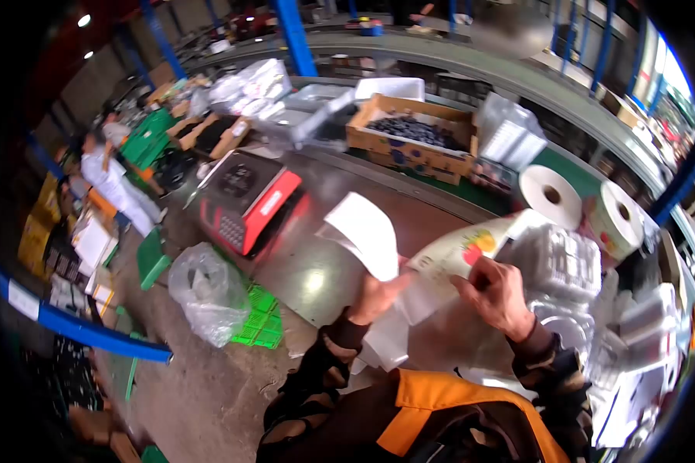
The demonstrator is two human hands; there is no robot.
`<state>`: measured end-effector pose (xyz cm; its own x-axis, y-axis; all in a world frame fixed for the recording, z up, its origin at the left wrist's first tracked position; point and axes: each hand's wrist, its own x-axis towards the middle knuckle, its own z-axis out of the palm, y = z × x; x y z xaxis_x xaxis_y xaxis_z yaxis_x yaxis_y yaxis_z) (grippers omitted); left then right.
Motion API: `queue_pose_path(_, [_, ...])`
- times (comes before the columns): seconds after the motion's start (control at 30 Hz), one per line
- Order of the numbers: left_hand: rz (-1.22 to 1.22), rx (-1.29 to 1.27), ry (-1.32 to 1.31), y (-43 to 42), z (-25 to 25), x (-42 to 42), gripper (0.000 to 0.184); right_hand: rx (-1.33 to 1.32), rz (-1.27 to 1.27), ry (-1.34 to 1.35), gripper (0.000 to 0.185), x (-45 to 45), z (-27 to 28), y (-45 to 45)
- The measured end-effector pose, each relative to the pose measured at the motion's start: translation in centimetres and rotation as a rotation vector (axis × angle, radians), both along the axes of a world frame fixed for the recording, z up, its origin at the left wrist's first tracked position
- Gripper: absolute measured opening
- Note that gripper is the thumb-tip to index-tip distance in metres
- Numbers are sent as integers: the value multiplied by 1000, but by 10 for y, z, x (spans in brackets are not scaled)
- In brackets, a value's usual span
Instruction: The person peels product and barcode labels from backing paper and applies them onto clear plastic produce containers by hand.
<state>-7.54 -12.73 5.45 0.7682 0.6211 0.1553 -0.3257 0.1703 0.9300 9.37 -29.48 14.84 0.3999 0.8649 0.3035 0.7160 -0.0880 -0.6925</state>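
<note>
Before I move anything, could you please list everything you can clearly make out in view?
Table: one, metallic grey, centre
White strip: one, white, raised over the table
Printed strip: one, pale with red-yellow fruit, right of the white strip
Rolls: two, mostly white, table's far right
Containers: several, exact count unclear, clear, right side
Machine with keypad: one, red and black, table's left
Cardboard box: one, brown, beyond the table
Small round pieces: many, dark, inside the box
Plastic bag: one, clear, left of the table
Crate: one, bright green, beside the bag
Left hand: one, dark-sleeved, holding the white strip
Right hand: one, dark-sleeved, by the printed strip
</note>
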Motion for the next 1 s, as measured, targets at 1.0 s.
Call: queue_pose_path(1.0, [-280,-169,-202,-51,16,26,24,-50,221,-254,23,-21,44,-1])
